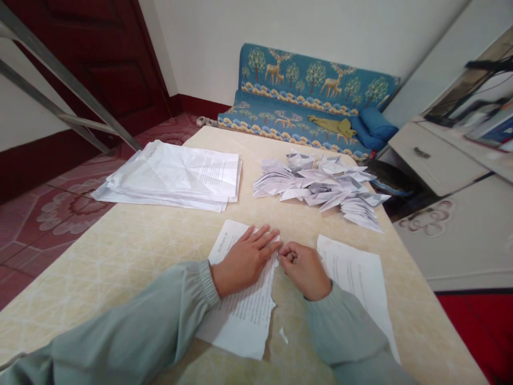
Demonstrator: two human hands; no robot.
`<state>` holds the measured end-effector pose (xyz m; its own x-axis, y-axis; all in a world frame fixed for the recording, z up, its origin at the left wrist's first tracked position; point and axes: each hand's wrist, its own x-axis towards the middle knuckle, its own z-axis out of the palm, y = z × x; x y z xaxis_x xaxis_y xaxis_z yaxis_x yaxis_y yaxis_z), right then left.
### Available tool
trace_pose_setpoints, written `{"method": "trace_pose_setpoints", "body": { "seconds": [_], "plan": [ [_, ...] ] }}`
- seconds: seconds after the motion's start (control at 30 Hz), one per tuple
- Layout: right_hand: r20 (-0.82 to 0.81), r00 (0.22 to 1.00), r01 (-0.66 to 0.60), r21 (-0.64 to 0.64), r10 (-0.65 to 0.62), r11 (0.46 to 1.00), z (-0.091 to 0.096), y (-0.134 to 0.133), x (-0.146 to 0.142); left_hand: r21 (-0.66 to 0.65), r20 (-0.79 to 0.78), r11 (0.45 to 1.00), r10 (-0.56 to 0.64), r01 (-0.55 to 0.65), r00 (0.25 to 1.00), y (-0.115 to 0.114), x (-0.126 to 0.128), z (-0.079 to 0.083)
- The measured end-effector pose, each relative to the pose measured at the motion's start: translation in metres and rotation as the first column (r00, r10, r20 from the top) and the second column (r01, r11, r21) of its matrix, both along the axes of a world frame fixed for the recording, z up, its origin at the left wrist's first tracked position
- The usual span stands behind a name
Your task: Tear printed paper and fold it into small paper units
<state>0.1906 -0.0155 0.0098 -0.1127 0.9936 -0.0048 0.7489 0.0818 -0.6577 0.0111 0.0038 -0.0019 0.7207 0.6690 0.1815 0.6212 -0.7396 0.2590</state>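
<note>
A pale worktop was placed before a deer-patterned sofa. Toward the worktop's far edge, a gap was left between a paper stack and folded papers. Nearer, a torn sheet was pressed flat by the spread left hand, its ragged edge pinched by the right hand.

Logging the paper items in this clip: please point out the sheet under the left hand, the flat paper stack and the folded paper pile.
Sheet (pixel 246 318) under the left hand (pixel 243 263): head view, on its printed lower part.
Paper stack (pixel 176 174): head view, on its top sheet.
Folded paper pile (pixel 320 184): head view, near its middle.
</note>
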Motion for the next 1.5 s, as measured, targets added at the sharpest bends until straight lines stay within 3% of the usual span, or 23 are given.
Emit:
{"method": "trace_pose_setpoints", "body": {
  "seconds": [0.47, 0.93, 1.0, 1.1, 1.2, 1.27, 1.33, 1.43, 1.5],
  "plan": [
    [0.338, 0.935, -0.133, 0.050, 0.109, 0.990, 0.014, -0.006, -0.004, -0.018, 0.028, 1.000, 0.013, -0.012, 1.000, -0.001, -0.001, 0.002],
    [0.379, 0.917, -0.134, 0.008, 0.121, 0.991, 0.015, -0.010, -0.003, 0.025, 0.018, 1.000, 0.004, -0.005, 1.000, -0.002, -0.001, 0.005],
    [0.404, 0.910, -0.110, 0.008, 0.097, 0.994, 0.015, -0.010, -0.001, 0.025, 0.013, 1.000, 0.004, -0.004, 1.000, -0.003, -0.001, 0.006],
    [0.447, 0.893, 0.026, 0.060, -0.051, 0.998, 0.014, -0.006, 0.006, 0.022, 0.005, 1.000, 0.000, 0.000, 1.000, -0.002, -0.001, 0.006],
    [0.352, 0.917, 0.151, 0.123, -0.185, 0.981, 0.017, -0.002, 0.014, 0.015, -0.011, 1.000, -0.002, 0.002, 1.000, -0.002, -0.001, 0.006],
    [0.192, 0.974, 0.113, 0.042, -0.119, 0.993, 0.021, -0.004, 0.017, 0.008, -0.016, 1.000, 0.001, -0.001, 1.000, -0.001, -0.001, 0.006],
    [0.021, 0.998, -0.048, -0.175, 0.052, 0.983, 0.024, -0.009, 0.015, 0.003, -0.016, 1.000, 0.001, -0.001, 1.000, -0.002, -0.001, 0.006],
    [-0.151, 0.961, -0.277, -0.479, 0.233, 0.833, 0.026, -0.023, 0.006, -0.002, -0.018, 1.000, 0.000, 0.000, 1.000, -0.003, 0.000, 0.006],
    [-0.184, 0.947, -0.322, -0.536, 0.265, 0.780, 0.025, -0.031, 0.000, -0.008, -0.017, 1.000, 0.003, -0.003, 1.000, -0.003, 0.000, 0.006]
  ]
}}
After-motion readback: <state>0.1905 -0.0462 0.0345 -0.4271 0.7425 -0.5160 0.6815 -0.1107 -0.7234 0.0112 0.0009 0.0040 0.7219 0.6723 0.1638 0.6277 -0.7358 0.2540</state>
